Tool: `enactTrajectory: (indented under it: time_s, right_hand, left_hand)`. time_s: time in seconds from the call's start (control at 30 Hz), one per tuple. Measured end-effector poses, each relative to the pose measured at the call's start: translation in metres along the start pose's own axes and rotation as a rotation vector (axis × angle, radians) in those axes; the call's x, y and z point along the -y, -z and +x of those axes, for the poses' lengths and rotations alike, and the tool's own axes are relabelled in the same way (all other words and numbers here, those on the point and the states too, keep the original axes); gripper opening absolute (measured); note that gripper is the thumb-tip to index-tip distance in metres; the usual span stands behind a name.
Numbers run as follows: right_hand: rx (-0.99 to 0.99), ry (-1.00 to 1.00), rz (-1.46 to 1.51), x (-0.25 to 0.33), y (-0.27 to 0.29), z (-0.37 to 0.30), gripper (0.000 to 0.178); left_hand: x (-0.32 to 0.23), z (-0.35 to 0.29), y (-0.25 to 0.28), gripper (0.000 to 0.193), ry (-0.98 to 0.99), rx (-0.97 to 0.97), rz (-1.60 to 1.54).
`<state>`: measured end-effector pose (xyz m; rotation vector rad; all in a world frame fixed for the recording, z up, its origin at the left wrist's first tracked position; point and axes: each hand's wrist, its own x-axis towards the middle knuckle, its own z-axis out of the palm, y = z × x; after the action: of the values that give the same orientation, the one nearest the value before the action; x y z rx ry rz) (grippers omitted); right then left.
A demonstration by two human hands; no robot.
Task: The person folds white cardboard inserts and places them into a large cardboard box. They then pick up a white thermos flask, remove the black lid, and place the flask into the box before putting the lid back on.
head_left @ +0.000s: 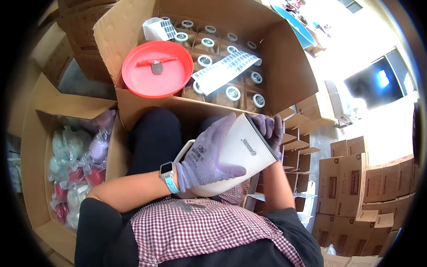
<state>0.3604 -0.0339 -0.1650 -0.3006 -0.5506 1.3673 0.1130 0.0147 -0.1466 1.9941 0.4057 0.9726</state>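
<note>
A large white jug (249, 155) lies tilted across my lap, its dark-edged end toward the upper right and its pale handle (183, 150) on the left. My left hand (209, 153), in a purple-grey glove, wraps round the jug's body. At the dark-edged end, my gloved right hand (270, 132) grips the jug with curled fingers, partly hidden behind it. Beyond my knees, an open carton (293, 66) contains several round white-rimmed tops (232, 93) between cardboard dividers. A sheet of small printed labels (227, 71) rests across them.
A red round tray (133, 80) with a small red-handled tool (156, 66) sits on the carton's left corner. Left of me, another carton (40, 178) holds plastic-wrapped coloured items (73, 142). Cardboard dividers (296, 144) stand at my right, near stacked boxes (340, 182).
</note>
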Motion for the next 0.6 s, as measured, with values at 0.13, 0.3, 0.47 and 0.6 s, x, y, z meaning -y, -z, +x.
enactTrajectory:
  time_s: [0.13, 0.3, 0.47, 0.6]
  right_hand:
    - [0.033, -0.042, -0.805, 0.034, -0.037, -0.004, 0.044]
    - [-0.005, -0.025, -1.297, 0.024, -0.09, -0.02, 0.053]
    - [0.121, 0.018, -1.486, 0.022, -0.085, -0.031, 0.037]
    - [-0.152, 0.437, -1.602, 0.089, -0.13, -0.005, 0.115]
  left_hand:
    - [0.009, 0.003, 0.006, 0.104, 0.036, 0.059, -0.088]
    - [0.042, 0.032, 0.015, 0.07, 0.191, 0.12, -0.649]
    - [0.042, 0.042, 0.028, 0.076, 0.298, 0.339, -0.884]
    - [0.024, 0.02, 0.018, 0.101, 0.196, 0.432, -0.613]
